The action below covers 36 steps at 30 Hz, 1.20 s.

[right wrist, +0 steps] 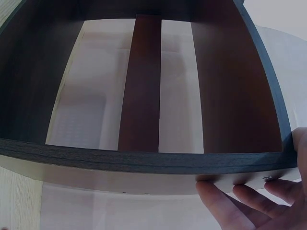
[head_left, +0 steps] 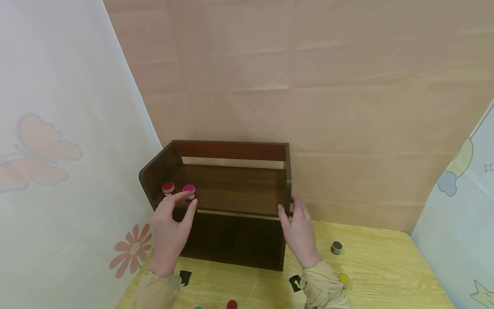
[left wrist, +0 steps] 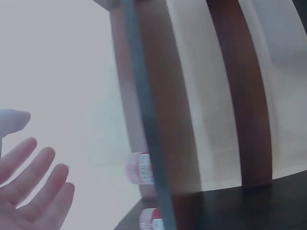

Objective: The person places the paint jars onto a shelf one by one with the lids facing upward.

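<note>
L hand (head_left: 170, 227) hovering wide by pink-lid jar (head_left: 189, 188), shelf (head_left: 241, 189) bearing its wt | R hand (head_left: 299, 229) gripping shelf's R side, prob. steadying it

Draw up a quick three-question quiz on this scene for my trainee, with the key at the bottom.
1. True or false: The right hand holds the right side panel of the dark brown shelf unit.
2. Multiple choice: How many jars stand on the upper board?
a) one
b) two
c) four
3. Short answer: Is the left hand holding a jar, and how can you tell?

Key
1: True.
2: b, the red-lidded jar and the pink-lidded jar.
3: No; the left wrist view shows its fingers apart from both jars.
</note>
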{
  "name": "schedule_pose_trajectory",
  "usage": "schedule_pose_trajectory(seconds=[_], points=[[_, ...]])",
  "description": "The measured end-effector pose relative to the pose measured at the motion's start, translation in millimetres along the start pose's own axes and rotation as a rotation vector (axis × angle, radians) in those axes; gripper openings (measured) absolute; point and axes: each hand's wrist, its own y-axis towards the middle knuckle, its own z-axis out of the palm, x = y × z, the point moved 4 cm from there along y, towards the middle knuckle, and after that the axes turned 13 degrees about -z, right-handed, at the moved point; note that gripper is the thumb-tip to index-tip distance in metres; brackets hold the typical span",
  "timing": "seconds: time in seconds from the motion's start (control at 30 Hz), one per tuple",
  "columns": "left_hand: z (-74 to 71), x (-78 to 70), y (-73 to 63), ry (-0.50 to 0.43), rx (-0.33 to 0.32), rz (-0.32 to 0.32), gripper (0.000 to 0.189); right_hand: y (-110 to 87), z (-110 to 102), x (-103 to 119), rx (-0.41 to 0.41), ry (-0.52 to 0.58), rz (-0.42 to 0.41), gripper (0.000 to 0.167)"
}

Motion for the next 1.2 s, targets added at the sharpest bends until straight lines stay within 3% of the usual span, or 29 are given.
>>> schedule_pose_trajectory(seconds=[0.3,0.5,0.6,0.77,0.93,1.07,1.2], points=[[-21.1,-12.7,-19.7,-0.024,0.009,0.047,0.029,0.3,0,-1,0.005,0.000,-0.001,0.051],[-31.6,-7.2,-34.3,0.026,0.057,0.043,0.029,0.6,1,0,-0.006,-0.006,-0.012,0.050],[-36.9,-1.0,-45.4,0.049,0.110,-0.025,0.027,0.1,1,0,-0.008,-0.008,-0.012,0.050],[-44.2,13.0,-69.8,0.047,0.122,-0.152,0.026,0.3,2,1,0.001,0.006,-0.011,0.050],[-41.4,34.3,-92.8,0.122,0.171,-0.289,0.023,0.4,2,0,0.001,0.005,0.002,0.050],[-32.5,52.5,-108.7,0.178,0.301,-0.385,0.020,-0.1,1,1,-0.013,-0.001,-0.012,0.050],[-23.2,70.8,-123.7,0.176,0.494,-0.503,0.016,-0.2,1,2,-0.005,-0.003,-0.015,0.050]])
